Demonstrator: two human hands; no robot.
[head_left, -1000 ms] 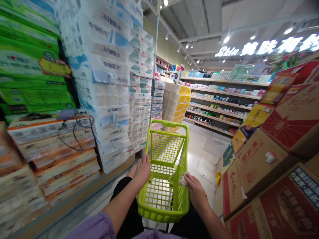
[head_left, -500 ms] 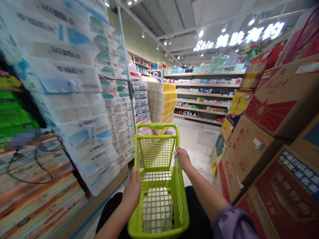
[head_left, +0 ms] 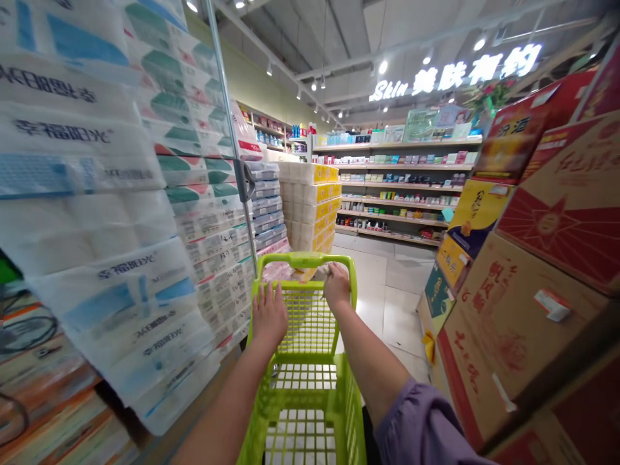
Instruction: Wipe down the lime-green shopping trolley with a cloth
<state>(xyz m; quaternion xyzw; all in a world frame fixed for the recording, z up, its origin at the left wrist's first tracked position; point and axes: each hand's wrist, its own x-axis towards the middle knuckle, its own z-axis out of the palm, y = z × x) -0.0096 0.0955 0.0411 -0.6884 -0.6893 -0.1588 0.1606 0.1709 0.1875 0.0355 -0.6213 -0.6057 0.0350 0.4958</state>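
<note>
A lime-green plastic shopping basket [head_left: 310, 387] stands on the floor in front of me, empty, its mesh walls showing. My left hand [head_left: 269, 313] rests on the basket's left rim with fingers wrapped over the edge. My right hand [head_left: 337, 285] grips the far top rail, with a small whitish scrap pressed between fingers and rail. A purple sleeve covers my right upper arm.
Stacked packs of toilet paper [head_left: 121, 194] fill the shelves on the left, with a metal pole [head_left: 232, 142] beside them. Cardboard boxes [head_left: 537, 258] are piled on the right. The tiled aisle [head_left: 387, 284] runs ahead to shelves of small products [head_left: 397, 194].
Both hands moved forward along the basket, the right one from the side rim up to the far rail. My view has advanced down the aisle.
</note>
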